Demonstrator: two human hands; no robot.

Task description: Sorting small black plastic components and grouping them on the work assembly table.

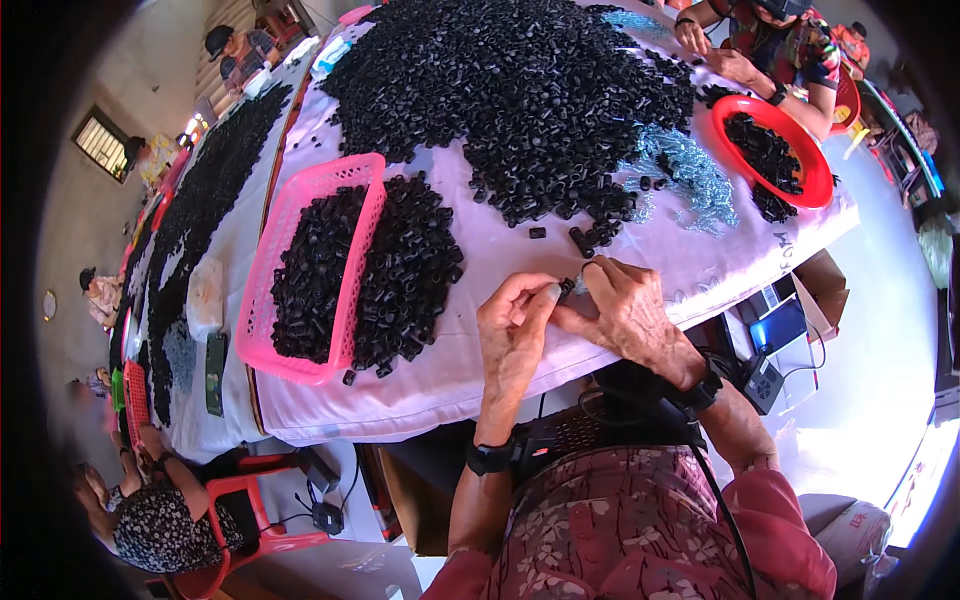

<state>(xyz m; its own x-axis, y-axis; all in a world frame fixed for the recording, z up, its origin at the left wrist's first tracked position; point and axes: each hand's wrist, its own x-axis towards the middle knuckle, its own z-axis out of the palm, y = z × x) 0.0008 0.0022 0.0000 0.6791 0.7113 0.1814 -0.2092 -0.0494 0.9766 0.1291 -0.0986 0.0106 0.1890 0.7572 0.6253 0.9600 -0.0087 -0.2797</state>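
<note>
Over the table's near edge, my left hand [517, 325] is closed, thumb and fingers pinching a small black plastic part [567, 287]. My right hand [632, 312] meets it from the other side, its fingertips closed around a tiny clear piece [581, 284] against the black part. Fingers hide most of both pieces. Just beyond my hands lie a few loose black parts [590, 238], at the front of a large heap of black parts [520, 90]. Small clear bluish pieces [690, 180] are spread to the right of that heap.
At left, a pink basket [372, 235] holds black parts, with another black pile [405, 280] beside it. A red bowl [818, 165] of dark parts sits at the right edge, near another person's hands [735, 65]. A second table [225, 400] stands left.
</note>
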